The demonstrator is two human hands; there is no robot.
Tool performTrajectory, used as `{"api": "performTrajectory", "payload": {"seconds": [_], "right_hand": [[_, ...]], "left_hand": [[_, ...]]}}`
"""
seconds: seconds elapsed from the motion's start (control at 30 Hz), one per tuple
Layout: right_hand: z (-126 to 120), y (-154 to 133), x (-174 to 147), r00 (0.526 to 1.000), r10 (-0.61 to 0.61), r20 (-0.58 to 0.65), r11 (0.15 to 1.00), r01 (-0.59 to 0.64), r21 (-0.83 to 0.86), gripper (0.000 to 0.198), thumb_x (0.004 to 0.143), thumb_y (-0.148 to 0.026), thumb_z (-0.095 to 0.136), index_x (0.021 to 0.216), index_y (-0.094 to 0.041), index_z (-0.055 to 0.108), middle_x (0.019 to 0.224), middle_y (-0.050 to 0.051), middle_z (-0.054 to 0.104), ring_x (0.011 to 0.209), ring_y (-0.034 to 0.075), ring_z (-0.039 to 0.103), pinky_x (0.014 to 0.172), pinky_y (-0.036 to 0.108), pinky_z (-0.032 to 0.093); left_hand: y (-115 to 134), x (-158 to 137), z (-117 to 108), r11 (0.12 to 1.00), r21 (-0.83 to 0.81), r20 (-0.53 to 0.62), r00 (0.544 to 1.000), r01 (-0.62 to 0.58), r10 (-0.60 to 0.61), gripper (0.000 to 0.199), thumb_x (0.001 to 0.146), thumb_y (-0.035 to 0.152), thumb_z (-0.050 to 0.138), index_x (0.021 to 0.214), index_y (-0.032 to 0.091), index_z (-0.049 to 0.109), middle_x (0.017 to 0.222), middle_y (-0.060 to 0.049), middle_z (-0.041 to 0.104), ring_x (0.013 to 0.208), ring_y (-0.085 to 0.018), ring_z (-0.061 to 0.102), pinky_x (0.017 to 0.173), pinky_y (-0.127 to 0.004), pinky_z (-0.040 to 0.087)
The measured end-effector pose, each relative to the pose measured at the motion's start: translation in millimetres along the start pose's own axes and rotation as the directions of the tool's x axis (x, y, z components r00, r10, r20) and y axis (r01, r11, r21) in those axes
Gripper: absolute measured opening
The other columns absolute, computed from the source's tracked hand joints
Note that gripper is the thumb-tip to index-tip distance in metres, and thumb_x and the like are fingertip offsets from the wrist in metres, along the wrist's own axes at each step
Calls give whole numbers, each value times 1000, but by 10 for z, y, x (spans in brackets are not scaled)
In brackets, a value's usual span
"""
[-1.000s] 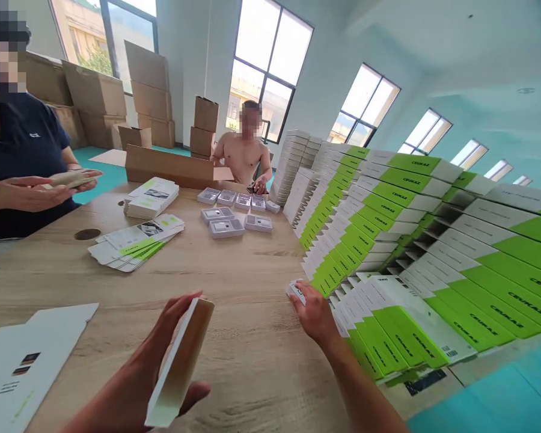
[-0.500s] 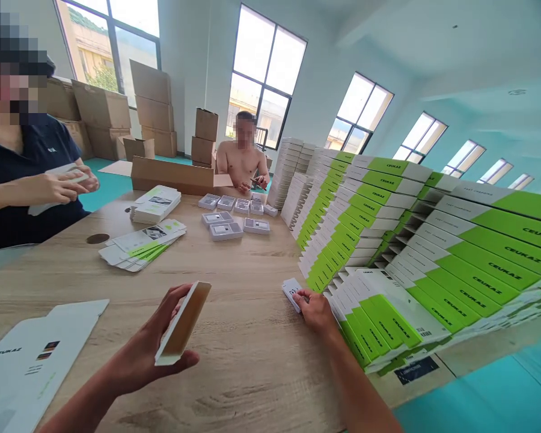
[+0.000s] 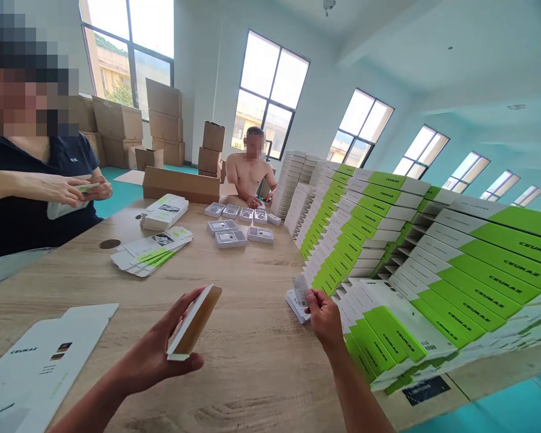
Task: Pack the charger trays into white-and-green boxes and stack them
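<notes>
Printed slip (image 3: 299, 290) is now tilting up off the small white stack (image 3: 300, 315); a moment ago the right hand (image 3: 325, 319) was resting on that stack. Green-and-white boxes (image 3: 460, 288) are towering just right of that hand, walling in its side. Fanned flat cartons (image 3: 151, 251) and a neater pile (image 3: 166, 211) are lying farther off, white trays (image 3: 231, 239) sitting beyond. One large unfolded carton (image 3: 45, 367) is lying near the left forearm. Two co-workers are sitting around, one (image 3: 27, 174) at left handling a carton, another (image 3: 251, 179) at the far end.

Wood-grained table (image 3: 252, 367) is carrying everything; turquoise floor (image 3: 514, 412) is showing past its edge, tall windows (image 3: 270, 90) lighting the wall.

Left hand (image 3: 157, 346) is gripping an open-ended box (image 3: 196, 322) between thumb and fingers, its mouth facing the wearer. Right thumb and fingertips are pinching the slip's near edge, closed on it.
</notes>
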State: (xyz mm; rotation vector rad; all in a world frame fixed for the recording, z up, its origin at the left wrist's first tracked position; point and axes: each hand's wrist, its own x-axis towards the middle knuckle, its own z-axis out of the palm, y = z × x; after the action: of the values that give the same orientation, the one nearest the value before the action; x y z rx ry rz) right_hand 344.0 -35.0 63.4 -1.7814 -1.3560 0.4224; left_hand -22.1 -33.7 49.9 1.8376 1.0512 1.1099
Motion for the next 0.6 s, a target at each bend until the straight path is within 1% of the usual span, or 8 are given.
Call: {"api": "performTrajectory", "payload": {"seconds": [0.1,0.17,0.27,0.37,0.43,0.5,0.53,0.6], "right_hand": [[17,-450,-299,956,-15,294,949,-79,307,59,89,-74,53,94,-18,67,66,0,63,48,12,50,44,23,39],[42,-817,-464,835,-48,549,870,-235,433,51,81,-67,71,95,-19,67,61,-4,60,43,8,45,40,20,33],[162,-1286,-583,775,-84,626,851,-271,450,48,73,-62,81,84,-20,60,56,-7,60,38,5,43,35,17,30],[418,-1463,-520,724,-131,677,879,-231,417,52,75,-68,74,79,-22,51,53,-7,60,35,7,46,32,16,29],[654,-1418,-319,728,-155,667,937,-106,334,55,89,-77,50,88,-22,52,64,-2,69,36,9,53,32,19,33],[935,-1323,28,804,-177,567,981,99,166,62,102,-70,18,100,-20,55,84,5,77,48,13,65,42,23,45],[1091,-1282,242,837,-188,514,982,175,74,62,105,-62,13,103,-18,57,93,9,78,60,15,71,54,26,53],[1409,-1235,689,854,-202,480,966,255,-49,52,108,-53,27,110,-16,63,110,14,76,95,22,75,86,35,57]], "left_hand": [[20,35,-54,1000,-23,122,993,-8,11,102,71,61,82,157,30,37,163,-12,43,148,-40,42,121,-57,35],[41,55,-71,999,-42,187,982,-28,36,104,70,55,84,158,26,36,162,-15,42,147,-39,43,121,-54,35],[66,66,-69,998,-13,208,976,-61,62,106,66,44,88,157,26,37,159,-14,45,145,-36,44,121,-49,36],[65,58,-67,994,94,173,984,-52,35,109,60,30,90,156,28,38,154,-12,49,142,-36,45,120,-50,38],[26,51,-80,993,121,115,993,-6,-9,112,59,28,90,157,30,35,155,-12,48,143,-37,45,120,-52,38],[-45,42,-106,998,57,69,997,37,-41,114,60,38,90,159,32,31,158,-11,46,145,-40,43,119,-55,38],[-91,37,-122,999,2,56,997,49,-49,116,61,46,89,159,33,30,159,-11,46,145,-41,43,118,-55,39],[-197,29,-161,996,-67,31,998,51,-49,117,59,59,86,159,35,32,156,-10,50,144,-44,44,115,-57,43]]}}
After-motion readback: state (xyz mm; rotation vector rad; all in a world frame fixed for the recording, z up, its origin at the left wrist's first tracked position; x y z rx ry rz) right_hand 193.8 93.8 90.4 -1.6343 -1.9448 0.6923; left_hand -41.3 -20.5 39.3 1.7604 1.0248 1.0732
